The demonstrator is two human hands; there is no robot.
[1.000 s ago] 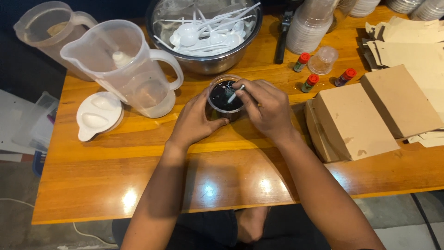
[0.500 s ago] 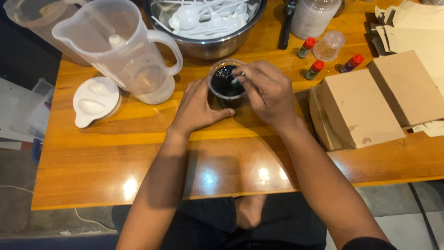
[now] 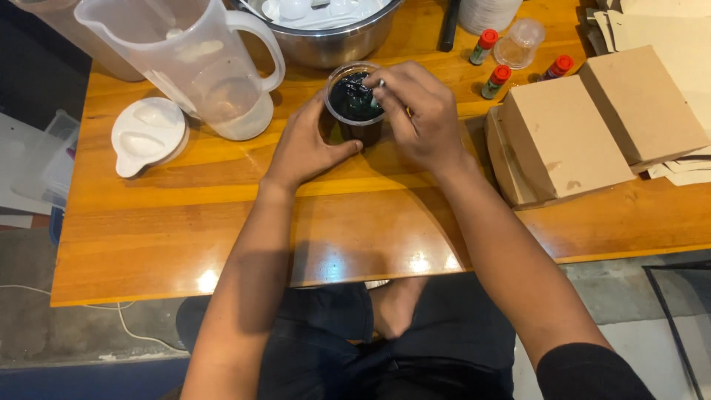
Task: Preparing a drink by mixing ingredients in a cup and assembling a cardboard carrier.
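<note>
Fingers of the right hand [image 3: 418, 118] pinch together on a thin pale stirring stick [image 3: 381, 84], of which only a short tip shows above the fingertips; the rest is hidden by the hand and the dark contents, so its length and exact lean are hard to make out. That grip hangs over the right side of the small clear plastic cup of dark, nearly black liquid [image 3: 354, 102]. The left hand [image 3: 307, 144] wraps the cup from the left and near side, thumb pressed across its lower wall, its grip clamped on the cup. The cup stands upright on the glossy orange-brown wooden counter [image 3: 222, 222], its long axis vertical and its open mouth facing up, near the far edge, just in front of the steel mixing bowl [image 3: 333, 44], whose far half is cut off by the frame.

Left of the cup stands a large translucent plastic jug [image 3: 189, 59] with a handle, its top cut off, and beside it lies a round white lid [image 3: 147, 133]. To the right are small bottles with red caps [image 3: 498, 80], a small empty clear cup [image 3: 518, 43], and stacked brown cardboard boxes [image 3: 570, 130], partly cropped at the right edge.
</note>
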